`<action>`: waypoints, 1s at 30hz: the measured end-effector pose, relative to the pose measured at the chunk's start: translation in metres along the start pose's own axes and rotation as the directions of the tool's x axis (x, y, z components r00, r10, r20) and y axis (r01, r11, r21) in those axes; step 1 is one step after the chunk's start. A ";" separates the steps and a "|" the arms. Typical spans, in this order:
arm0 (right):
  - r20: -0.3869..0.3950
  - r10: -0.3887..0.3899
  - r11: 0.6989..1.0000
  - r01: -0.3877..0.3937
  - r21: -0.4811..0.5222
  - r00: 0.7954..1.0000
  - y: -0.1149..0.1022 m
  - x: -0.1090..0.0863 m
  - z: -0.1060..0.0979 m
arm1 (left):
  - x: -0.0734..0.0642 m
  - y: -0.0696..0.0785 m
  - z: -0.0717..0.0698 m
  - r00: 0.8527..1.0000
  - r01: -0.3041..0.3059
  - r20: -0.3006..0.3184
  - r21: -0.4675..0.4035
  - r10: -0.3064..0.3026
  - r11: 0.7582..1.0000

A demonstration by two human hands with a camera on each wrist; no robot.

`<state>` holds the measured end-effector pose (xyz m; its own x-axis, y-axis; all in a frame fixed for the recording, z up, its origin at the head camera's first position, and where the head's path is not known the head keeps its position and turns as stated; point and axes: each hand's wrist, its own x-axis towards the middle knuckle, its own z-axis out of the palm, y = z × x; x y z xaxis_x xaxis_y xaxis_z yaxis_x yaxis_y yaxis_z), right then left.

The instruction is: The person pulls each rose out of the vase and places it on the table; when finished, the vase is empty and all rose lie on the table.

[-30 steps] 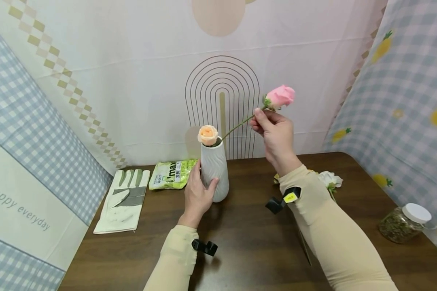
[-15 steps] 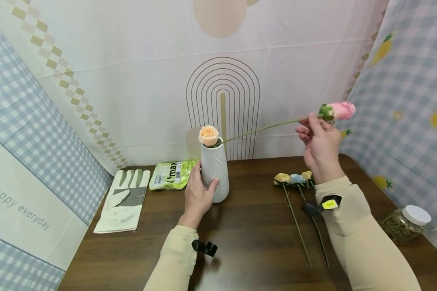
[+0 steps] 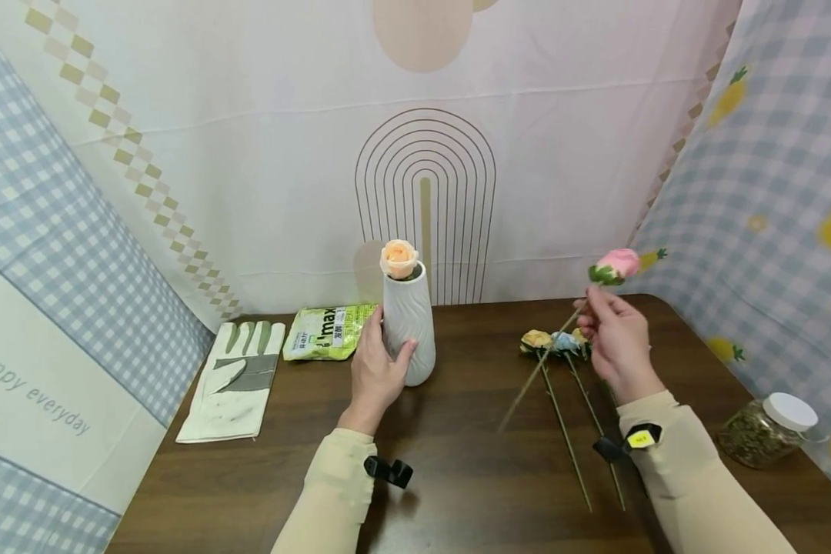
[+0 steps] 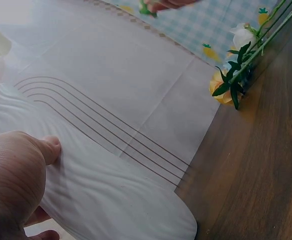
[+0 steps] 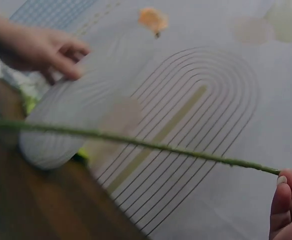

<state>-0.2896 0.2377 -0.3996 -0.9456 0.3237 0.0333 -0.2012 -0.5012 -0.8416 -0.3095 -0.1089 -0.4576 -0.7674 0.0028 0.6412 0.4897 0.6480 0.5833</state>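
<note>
In the head view my left hand (image 3: 379, 369) grips the white ribbed vase (image 3: 410, 331), which stands upright on the table. A peach rose (image 3: 398, 259) sits in the vase's mouth. My right hand (image 3: 616, 335) pinches a pink rose (image 3: 618, 265) just below its bloom, off to the right of the vase. The rose's stem (image 5: 186, 152) slants down to the left in the head view, its tip well apart from the vase. In the left wrist view my thumb (image 4: 49, 149) presses on the vase's side.
Several flowers lie on the table (image 3: 471, 477) at right, among them a yellow one (image 3: 536, 340), a blue one (image 3: 565, 342) and a white one (image 4: 243, 37). A jar of dried herbs (image 3: 765, 431) stands farther right. Left of the vase lie a green packet (image 3: 327, 332) and a work glove (image 3: 234, 385).
My right hand has drawn the pink rose away to the right, then lowered it. Its stem has come out of the vase. The left hand stays on the vase.
</note>
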 end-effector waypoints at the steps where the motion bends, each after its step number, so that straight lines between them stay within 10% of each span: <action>1: 0.006 0.020 0.999 -0.019 -0.049 1.000 0.007 -0.002 -0.002 | 0.000 0.000 0.000 1.000 0.003 0.003 0.000 -0.003 1.000; 8: 0.147 0.119 0.934 -0.060 -0.352 0.982 0.045 -0.016 -0.002 | 0.000 -0.002 -0.001 1.000 0.005 -0.002 -0.002 -0.005 1.000; 15: 0.148 0.141 0.770 -0.014 -0.638 0.979 0.072 -0.022 0.007 | -0.002 -0.002 -0.002 1.000 0.004 -0.007 0.004 -0.004 1.000; 30: 0.040 0.165 0.607 -0.069 -0.792 0.986 0.100 -0.026 -0.002 | -0.001 -0.002 0.000 1.000 -0.009 -0.007 -0.005 0.009 1.000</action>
<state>-0.2843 0.1804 -0.4861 -0.9753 0.2040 -0.0841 0.1456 0.3090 -0.9398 -0.3098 -0.1097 -0.4593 -0.7603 0.0031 0.6495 0.4982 0.6444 0.5801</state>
